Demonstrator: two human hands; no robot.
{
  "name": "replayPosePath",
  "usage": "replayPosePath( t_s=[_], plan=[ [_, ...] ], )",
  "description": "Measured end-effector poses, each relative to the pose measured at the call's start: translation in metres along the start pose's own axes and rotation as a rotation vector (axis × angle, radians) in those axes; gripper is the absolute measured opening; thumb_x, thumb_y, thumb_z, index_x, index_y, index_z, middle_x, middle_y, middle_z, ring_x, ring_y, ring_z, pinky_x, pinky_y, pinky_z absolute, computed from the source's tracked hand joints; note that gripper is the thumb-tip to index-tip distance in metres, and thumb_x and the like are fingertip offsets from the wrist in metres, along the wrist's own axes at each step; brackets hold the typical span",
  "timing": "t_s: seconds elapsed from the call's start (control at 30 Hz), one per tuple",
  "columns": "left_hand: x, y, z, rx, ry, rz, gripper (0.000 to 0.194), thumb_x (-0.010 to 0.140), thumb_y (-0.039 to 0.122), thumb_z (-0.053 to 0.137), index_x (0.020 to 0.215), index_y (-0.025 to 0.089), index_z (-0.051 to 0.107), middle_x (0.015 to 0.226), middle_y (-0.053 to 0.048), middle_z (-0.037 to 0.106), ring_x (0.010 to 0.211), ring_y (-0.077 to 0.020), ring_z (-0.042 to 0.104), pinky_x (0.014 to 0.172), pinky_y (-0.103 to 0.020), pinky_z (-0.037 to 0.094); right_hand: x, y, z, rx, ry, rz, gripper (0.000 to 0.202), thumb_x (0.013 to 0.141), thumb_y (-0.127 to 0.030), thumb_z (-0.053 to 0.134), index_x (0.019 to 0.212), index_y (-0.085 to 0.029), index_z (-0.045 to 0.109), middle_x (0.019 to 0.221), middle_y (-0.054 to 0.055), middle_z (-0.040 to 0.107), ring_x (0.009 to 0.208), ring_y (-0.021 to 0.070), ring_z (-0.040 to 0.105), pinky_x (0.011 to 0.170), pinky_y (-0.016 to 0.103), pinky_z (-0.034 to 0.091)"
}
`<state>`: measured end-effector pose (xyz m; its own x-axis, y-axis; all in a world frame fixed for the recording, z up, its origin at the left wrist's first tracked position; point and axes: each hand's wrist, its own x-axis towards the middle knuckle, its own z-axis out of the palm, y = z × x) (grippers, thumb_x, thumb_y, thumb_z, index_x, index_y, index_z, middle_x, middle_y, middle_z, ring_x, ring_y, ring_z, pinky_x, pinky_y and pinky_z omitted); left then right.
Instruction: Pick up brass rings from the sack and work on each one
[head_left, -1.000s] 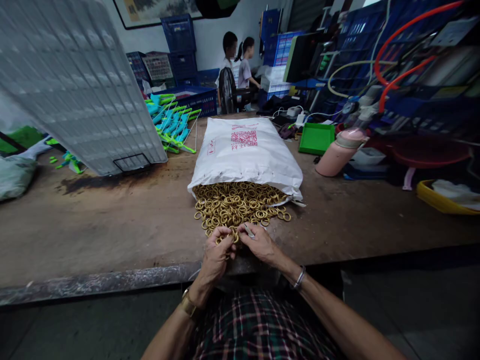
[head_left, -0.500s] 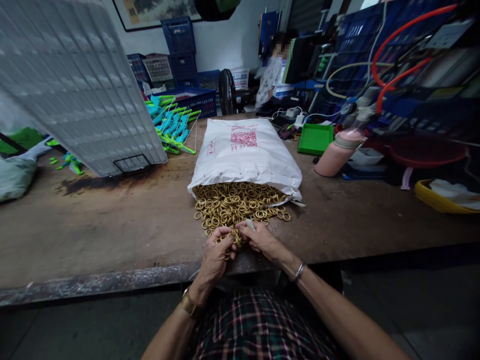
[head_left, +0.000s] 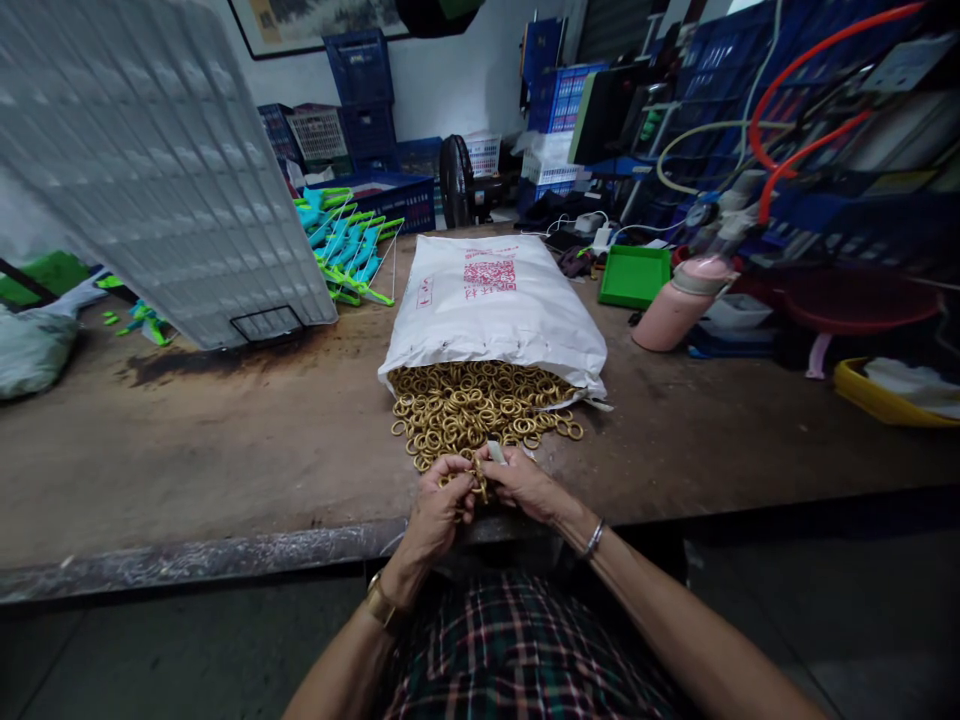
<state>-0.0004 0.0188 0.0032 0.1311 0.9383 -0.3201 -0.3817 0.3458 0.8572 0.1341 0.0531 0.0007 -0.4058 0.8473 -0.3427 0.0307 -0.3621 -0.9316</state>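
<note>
Brass-coloured rings [head_left: 480,405] spill from the mouth of a white woven sack [head_left: 495,310] with red print, which lies on the wooden table. At the near edge of the pile my left hand [head_left: 439,505] is closed on several of the rings. Facing it, my right hand [head_left: 525,482] is closed on a small pale tool [head_left: 496,453], whose kind I cannot make out; only its flat end shows above the fingers. The fingertips of both hands meet around the rings in the left hand, and the exact contact there is hidden.
On the left stands a tall, ribbed grey-white panel [head_left: 180,180] beside green and blue plastic hangers [head_left: 349,245]. To the right are a green tray [head_left: 634,276], a pink bottle [head_left: 675,310] and a yellow basket [head_left: 885,400]. The table's front edge [head_left: 225,560] runs just before me.
Both hands stay together at the pile, with small finger movements around the rings. A person seen behind the table at the back is no longer in view.
</note>
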Motion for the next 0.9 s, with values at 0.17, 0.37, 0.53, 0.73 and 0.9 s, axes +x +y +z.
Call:
replayPosePath(
  t_s=[0.17,0.37,0.53,0.73,0.9],
  plan=[
    [0.0016,0.0015,-0.0008,-0.157,0.027,-0.062,0.026,0.062,0.023,0.068,0.080,0.018,0.049,0.058,0.006,0.050,0.043,-0.0036,0.041,0.036,-0.013,0.030,-0.0016,-0.0008,-0.0003,-0.360,0.188,-0.270,0.014,0.077,-0.031,0.047,0.072,-0.018,0.050,0.060,-0.005,0.045,0.053,0.0076,0.038,0.050,0.020,0.031],
    [0.0017,0.0031,0.0002,-0.197,0.025,-0.062,0.028,0.062,0.029,0.069,0.079,0.017,0.050,0.060,0.006,0.049,0.043,-0.0032,0.041,0.036,-0.013,0.029,-0.0064,-0.0007,-0.0043,-0.891,0.280,-0.602,0.014,0.078,-0.014,0.039,0.080,-0.018,0.052,0.072,0.001,0.053,0.065,0.0126,0.045,0.060,0.024,0.032],
    [-0.0007,0.0008,0.0025,-0.093,0.021,-0.056,0.035,0.063,0.043,0.069,0.074,0.017,0.049,0.061,0.006,0.048,0.043,-0.0032,0.041,0.035,-0.013,0.029,-0.0093,0.0005,-0.0050,-1.079,0.242,-0.672,0.024,0.072,-0.006,0.038,0.086,-0.016,0.054,0.080,0.005,0.056,0.070,0.0148,0.047,0.061,0.025,0.031],
    [-0.0010,-0.0023,-0.0009,0.089,0.072,0.042,0.035,0.065,0.046,0.066,0.076,0.016,0.052,0.054,0.007,0.045,0.042,-0.0044,0.040,0.035,-0.014,0.032,-0.0061,-0.0054,-0.0011,-0.679,0.218,-0.397,0.019,0.083,-0.027,0.039,0.070,-0.018,0.049,0.060,-0.003,0.045,0.055,0.0097,0.040,0.053,0.021,0.031],
    [-0.0015,-0.0025,0.0010,0.251,0.098,0.105,0.032,0.070,0.046,0.061,0.074,0.016,0.054,0.050,0.006,0.046,0.041,-0.0052,0.040,0.037,-0.015,0.034,-0.0039,-0.0077,-0.0022,-0.483,0.162,-0.186,0.035,0.083,-0.039,0.040,0.054,-0.018,0.043,0.049,-0.005,0.041,0.047,0.0080,0.037,0.049,0.021,0.030]
  ],
)
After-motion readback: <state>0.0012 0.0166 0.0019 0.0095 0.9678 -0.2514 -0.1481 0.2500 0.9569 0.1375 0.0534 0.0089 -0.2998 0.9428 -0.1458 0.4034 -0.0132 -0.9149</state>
